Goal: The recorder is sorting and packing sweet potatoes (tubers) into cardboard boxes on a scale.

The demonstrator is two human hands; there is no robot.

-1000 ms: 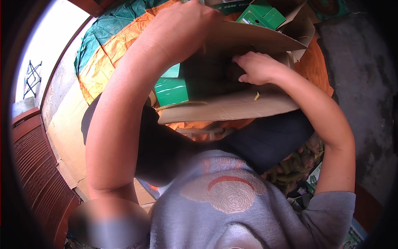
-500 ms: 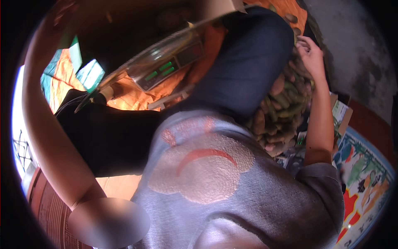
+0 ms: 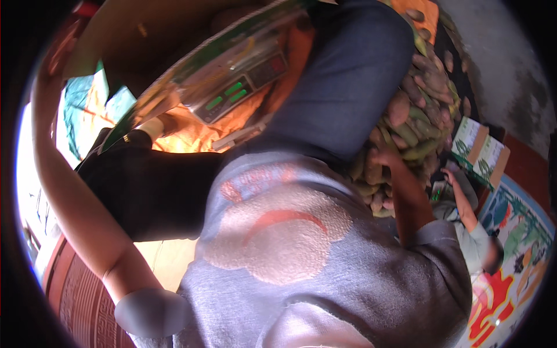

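Observation:
At the right, my right hand (image 3: 383, 155) is down on a pile of oblong produce (image 3: 420, 130), brownish-pink and green pieces whose exact kind I cannot make out. Its fingers are curled in beside a brownish piece (image 3: 373, 171); what they close on is mostly hidden. My left arm stretches up along the left edge, and my left hand (image 3: 62, 43) is at the side of a large cardboard box (image 3: 125, 35). That hand is dark and smeared, so its grip does not show.
A scale (image 3: 223, 101) with lit green digits stands on an orange sheet (image 3: 188, 136) beyond my legs. Beside the pile are printed cartons (image 3: 480, 152). Another person (image 3: 473, 238) sits at the right, one hand (image 3: 449, 177) near the pile. A colourful mat (image 3: 522, 232) lies behind.
My right hand has come from the pile's far end back to its near part. The box flap has tilted, showing its green print. The other person and cartons show more fully.

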